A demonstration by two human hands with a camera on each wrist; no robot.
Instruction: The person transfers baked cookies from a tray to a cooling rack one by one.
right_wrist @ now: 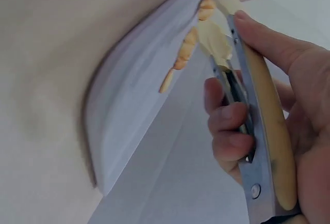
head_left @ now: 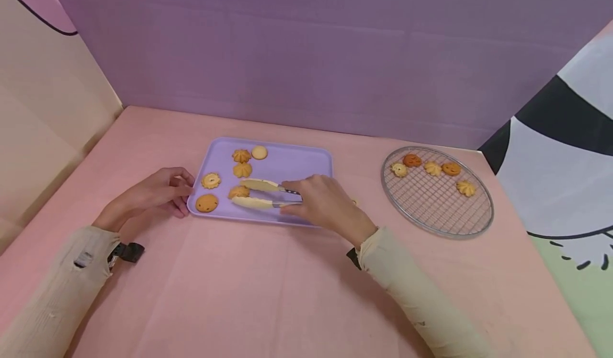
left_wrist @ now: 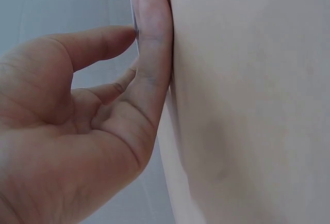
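Observation:
My right hand (head_left: pixel 325 201) grips metal tongs (right_wrist: pixel 270 131) with cream-coloured tips. Those tips stand spread on either side of a golden cookie (head_left: pixel 238 192) on the lilac tray (head_left: pixel 297 161). At the tray's left edge, my left hand (head_left: pixel 160 190) holds the rim, the thumb above and the fingers low against the table. Near it lie a round cookie with dark specks (head_left: pixel 207 203) and a ring-shaped cookie (head_left: pixel 211 181). Two ridged cookies (head_left: pixel 242 170) and a pale round cookie (head_left: pixel 259 152) sit farther back on the tray.
Right of the tray, a round wire rack (head_left: pixel 438 209) holds several cookies, among them a star-shaped one (head_left: pixel 466 188). A purple wall (head_left: pixel 306 65) stands behind the pink table (head_left: pixel 230 289), with a beige panel (head_left: pixel 43 97) on the left.

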